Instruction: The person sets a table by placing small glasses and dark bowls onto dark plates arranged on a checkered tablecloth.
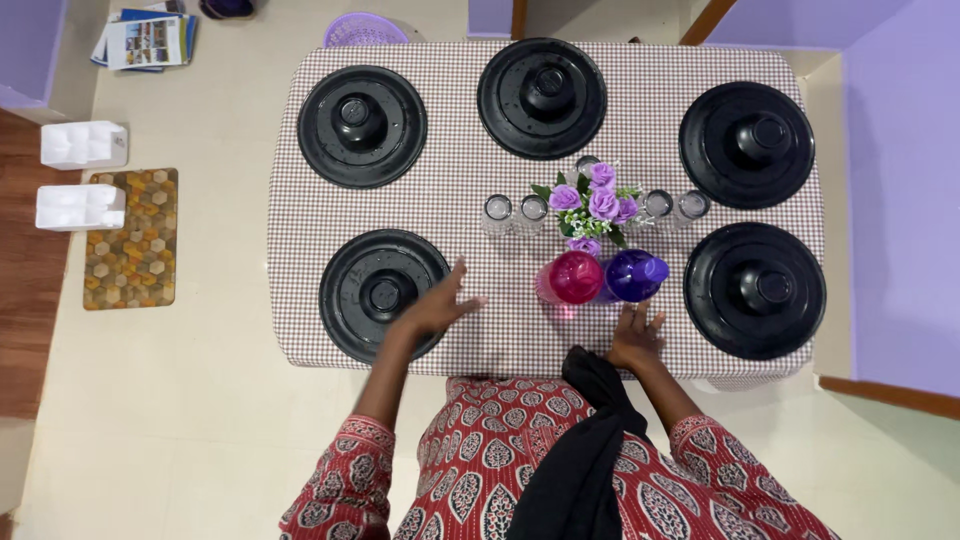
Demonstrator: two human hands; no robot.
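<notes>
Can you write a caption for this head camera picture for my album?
Seen from above, the left hand rests by a black plate; the right hand reaches toward a purple jug.

Bright, even light is filling the whole overhead view, casting only faint shadows. Soft glare is glinting off the black plates (pixel 362 126), strongest toward twelve o'clock. The wide lens is bowing the table (pixel 480 340) edges at three and nine o'clock. Focus is staying sharp throughout.
</notes>
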